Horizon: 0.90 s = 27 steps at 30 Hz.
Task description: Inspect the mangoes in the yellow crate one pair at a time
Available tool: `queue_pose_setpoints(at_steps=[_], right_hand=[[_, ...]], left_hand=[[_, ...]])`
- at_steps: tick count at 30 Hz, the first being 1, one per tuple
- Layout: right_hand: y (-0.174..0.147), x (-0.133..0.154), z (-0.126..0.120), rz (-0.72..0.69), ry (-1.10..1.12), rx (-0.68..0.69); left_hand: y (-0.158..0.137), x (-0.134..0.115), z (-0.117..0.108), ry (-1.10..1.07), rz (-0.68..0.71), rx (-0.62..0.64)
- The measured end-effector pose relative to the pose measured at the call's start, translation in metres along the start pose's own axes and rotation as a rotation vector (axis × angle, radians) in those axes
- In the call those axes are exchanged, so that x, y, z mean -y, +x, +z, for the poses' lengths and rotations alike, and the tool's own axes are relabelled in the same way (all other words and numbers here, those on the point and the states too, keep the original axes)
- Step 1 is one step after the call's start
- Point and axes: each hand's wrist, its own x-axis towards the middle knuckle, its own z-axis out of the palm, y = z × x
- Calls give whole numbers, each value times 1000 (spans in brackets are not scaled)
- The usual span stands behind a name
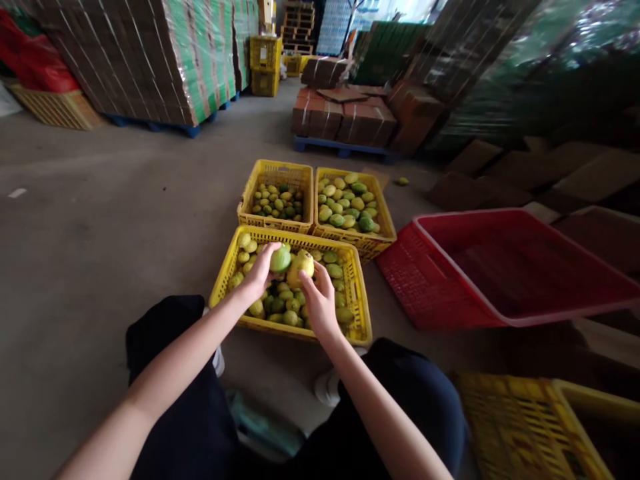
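Over the front yellow crate (364,300), my left hand (259,275) is closed round a smooth green guava-like fruit (281,259). My right hand (323,300) grips a yellow guava-like fruit (299,270), its dark crown end facing up. The two fruits are side by side, nearly touching. Below my hands lie many green and yellow fruits (290,317) in the crate, partly hidden by my hands. Behind it, the left crate (285,163) holds smaller green and yellow fruits, and the right crate (385,223) is filled higher with larger ones.
A large red crate (443,293) stands tilted at my right, with another yellow crate (515,413) nearer me. One stray fruit (402,181) lies on the concrete floor. Flattened cardboard (525,170) covers the right side; bundled cardboard (367,120) sits on a blue pallet behind the crates.
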Motion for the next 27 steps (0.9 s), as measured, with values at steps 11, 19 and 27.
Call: queue_pose_setpoints(at_steps=[11,19,27], right_hand=[[11,-4,7,229,234,72],[14,-1,7,228,197,5],[20,-8,8,246,308,-28]], left_hand=[[5,5,2,-117,-211,-26],[10,13,2,-133,-188,-24],[7,3,2,-224,-240,-7]])
